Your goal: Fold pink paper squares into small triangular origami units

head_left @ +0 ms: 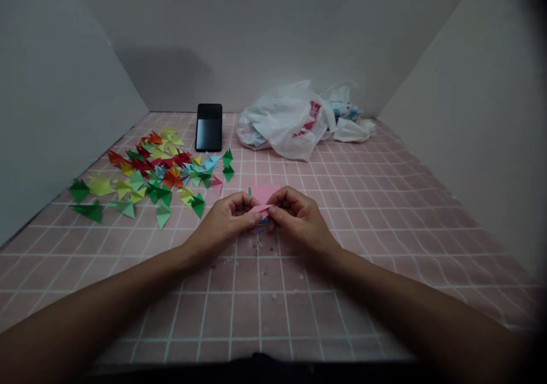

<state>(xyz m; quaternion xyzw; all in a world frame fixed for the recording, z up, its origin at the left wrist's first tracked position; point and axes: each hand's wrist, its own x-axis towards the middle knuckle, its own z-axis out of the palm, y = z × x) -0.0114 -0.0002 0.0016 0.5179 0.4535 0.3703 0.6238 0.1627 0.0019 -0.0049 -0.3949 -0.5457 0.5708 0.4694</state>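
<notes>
A sheet of pink origami paper (264,193) is folded and pinched between my left hand (226,220) and my right hand (297,220), just above the mat. Both hands hold it at the fingertips, and they partly hide its lower part. Below the hands, a small multicoloured stack of paper (260,228) shows only in part. To the left lies a loose heap of folded triangular paper pieces (158,173) in green, yellow, red, blue and pink, with the nearest piece a short way from my left hand.
A pink grid-patterned mat (273,315) covers the surface, with small paper scraps (256,247) near my hands. A black smartphone (209,127) lies at the back, next to a white plastic bag (286,121) and crumpled white material (351,126). Pale walls (64,99) stand at both sides and behind.
</notes>
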